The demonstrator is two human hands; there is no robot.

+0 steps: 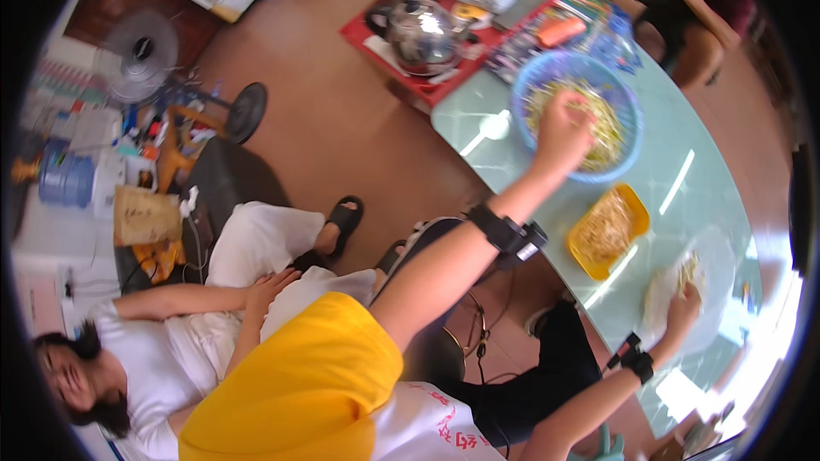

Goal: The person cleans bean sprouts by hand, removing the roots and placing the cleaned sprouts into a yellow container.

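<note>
A blue plastic basin (631, 134) holds many pale bean sprouts (608, 141). Over them is my left hand (567, 131), its fingers curled together; blur hides whether sprouts are between them. A yellow plastic container (574, 259) with thin, pale brownish pieces (605, 227) stands on the glass tabletop below the basin in the picture. At the lower right, my right hand (684, 310) pinches a few sprouts (688, 272) over a translucent plastic bag (717, 269). Both of my wrists wear black bands.
A red tray (362, 32) with a metal kettle (423, 38) adjoins the table (679, 147). A person in white (160, 346) sits close on the left; another person (692, 32) is across the table. A standing fan (141, 51) and a blue water bottle (66, 176) are at the far left.
</note>
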